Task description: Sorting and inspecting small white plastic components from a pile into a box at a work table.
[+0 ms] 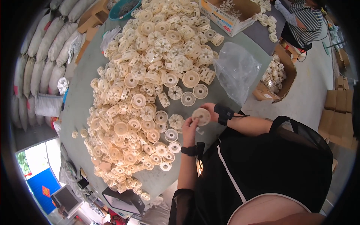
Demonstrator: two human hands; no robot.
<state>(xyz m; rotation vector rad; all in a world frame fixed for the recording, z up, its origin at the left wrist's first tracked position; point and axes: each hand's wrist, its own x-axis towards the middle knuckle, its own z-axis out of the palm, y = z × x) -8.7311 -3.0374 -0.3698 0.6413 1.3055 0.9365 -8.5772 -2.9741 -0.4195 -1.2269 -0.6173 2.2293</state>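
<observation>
My left hand pinches the near-left rim of a round cream plastic wheel-shaped part. On its far right side my right hand also holds the part, with those fingers partly hidden behind it. Just below the part, by the left fingers, a small pale piece shows; whether it is held or lies on the table I cannot tell. A large heap of similar plastic wheels spreads over the grey-green table, left of and beyond my hands. A few loose wheels lie flat close by.
A clear plastic bag lies on the table's right side. Beyond stand an open carton and a teal basin. Right of the table is a cardboard box of parts. Another person sits at the far right. Stacked sacks line the left.
</observation>
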